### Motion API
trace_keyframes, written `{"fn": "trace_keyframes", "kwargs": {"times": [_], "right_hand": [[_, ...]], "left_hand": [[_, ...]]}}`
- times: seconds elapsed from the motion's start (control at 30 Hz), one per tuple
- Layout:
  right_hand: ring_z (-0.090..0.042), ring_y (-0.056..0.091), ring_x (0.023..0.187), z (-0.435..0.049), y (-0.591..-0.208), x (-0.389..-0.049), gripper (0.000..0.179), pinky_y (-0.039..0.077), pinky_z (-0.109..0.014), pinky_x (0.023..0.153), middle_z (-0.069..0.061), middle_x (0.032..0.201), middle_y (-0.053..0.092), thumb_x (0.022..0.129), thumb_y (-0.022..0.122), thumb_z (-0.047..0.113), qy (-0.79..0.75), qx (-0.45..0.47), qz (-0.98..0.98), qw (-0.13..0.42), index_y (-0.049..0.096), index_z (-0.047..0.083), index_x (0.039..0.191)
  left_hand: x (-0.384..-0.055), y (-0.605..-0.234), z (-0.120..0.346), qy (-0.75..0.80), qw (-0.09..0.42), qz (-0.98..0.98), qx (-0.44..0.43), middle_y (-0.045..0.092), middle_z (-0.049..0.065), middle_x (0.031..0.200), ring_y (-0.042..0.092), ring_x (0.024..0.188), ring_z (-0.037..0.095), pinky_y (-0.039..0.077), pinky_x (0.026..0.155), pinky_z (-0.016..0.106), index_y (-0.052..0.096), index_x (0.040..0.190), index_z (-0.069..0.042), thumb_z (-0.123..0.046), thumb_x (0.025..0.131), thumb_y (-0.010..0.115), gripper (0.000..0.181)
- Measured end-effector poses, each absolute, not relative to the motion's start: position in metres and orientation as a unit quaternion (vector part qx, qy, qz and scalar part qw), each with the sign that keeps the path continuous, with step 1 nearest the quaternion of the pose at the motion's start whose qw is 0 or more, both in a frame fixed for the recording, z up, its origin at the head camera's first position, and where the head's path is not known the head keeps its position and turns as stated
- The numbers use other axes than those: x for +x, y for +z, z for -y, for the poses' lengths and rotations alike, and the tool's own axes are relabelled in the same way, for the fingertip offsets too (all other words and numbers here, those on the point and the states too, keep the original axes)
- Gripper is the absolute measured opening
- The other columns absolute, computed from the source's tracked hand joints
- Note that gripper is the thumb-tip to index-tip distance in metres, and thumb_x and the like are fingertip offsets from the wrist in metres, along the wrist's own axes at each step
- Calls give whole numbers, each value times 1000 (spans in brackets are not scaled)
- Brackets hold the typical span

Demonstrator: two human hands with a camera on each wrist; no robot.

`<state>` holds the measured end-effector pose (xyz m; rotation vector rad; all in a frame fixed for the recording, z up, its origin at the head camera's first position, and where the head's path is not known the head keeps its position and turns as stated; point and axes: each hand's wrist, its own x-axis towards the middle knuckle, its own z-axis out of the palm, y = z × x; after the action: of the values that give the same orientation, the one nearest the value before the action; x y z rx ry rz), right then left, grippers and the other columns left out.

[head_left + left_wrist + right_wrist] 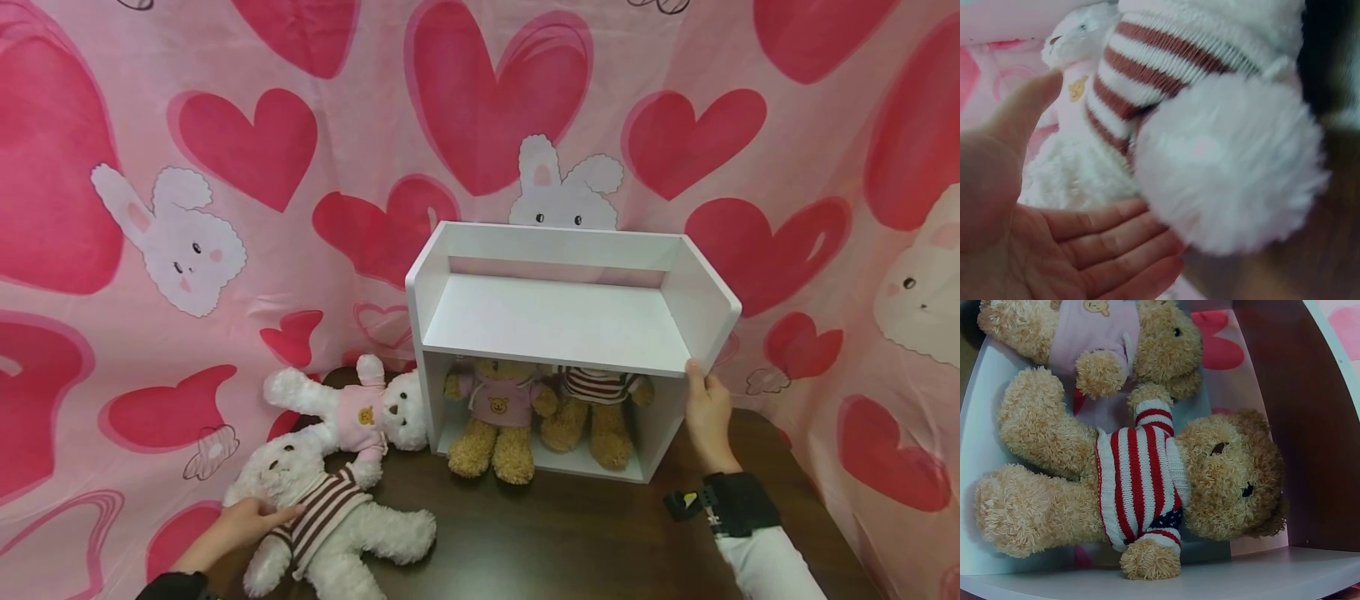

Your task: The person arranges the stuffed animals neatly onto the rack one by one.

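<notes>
A white teddy bear in a brown-and-white striped sweater (330, 508) lies on its back at the left of the table. My left hand (251, 521) is at its shoulder, with straight fingers (1116, 244) beside the bear's fluffy paw (1229, 162) and the thumb spread away. My right hand (708, 417) grips the right side panel of a white two-tier shelf (555, 321), thumb on the front edge. On the lower tier sit two tan bears, one in a pink top (498, 400) and one in a striped sweater (1138, 487). The right wrist view does not show the right hand.
A second white bear in a pink top (360, 417) lies behind the striped one, against the shelf's left side. All stand on a dark brown table (540, 542). A pink cloth with hearts and rabbits (480, 100) hangs behind and at the sides.
</notes>
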<state>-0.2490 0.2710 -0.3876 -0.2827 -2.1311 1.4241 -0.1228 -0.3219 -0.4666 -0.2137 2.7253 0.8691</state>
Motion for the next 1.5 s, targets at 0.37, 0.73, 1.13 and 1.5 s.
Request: {"fn": "trace_keyframes", "kwargs": {"times": [0.37,0.73,1.13,1.5], "right_hand": [[-39,44,98,-271,-387,-249,53,31,-52,87,-34,120,47,97,35,33,533,-107,792,278,51,-14,114],[-41,45,100,-270,-388,-250,52,31,-52,88,-33,121,47,97,37,33,529,-110,793,282,52,-13,114],[-38,45,93,-271,-390,-251,50,31,-46,80,-34,114,51,97,38,32,515,-113,795,298,54,-14,108],[-39,45,96,-270,-389,-250,51,31,-49,83,-34,117,49,97,36,31,523,-109,793,293,53,-15,111]], "left_hand": [[-126,-486,323,446,256,-828,-226,37,39,105,39,104,50,41,85,50,33,116,24,-62,78,56,97],[-133,-497,318,462,286,-805,-239,5,49,127,11,119,61,23,94,66,1,128,27,-66,80,47,114],[-135,-516,310,543,230,-761,-269,-9,45,131,-4,124,56,5,101,64,-16,131,21,-59,79,55,119],[-134,-527,308,546,182,-765,-288,10,42,130,17,120,54,19,101,60,0,130,24,-55,77,60,112]]}}
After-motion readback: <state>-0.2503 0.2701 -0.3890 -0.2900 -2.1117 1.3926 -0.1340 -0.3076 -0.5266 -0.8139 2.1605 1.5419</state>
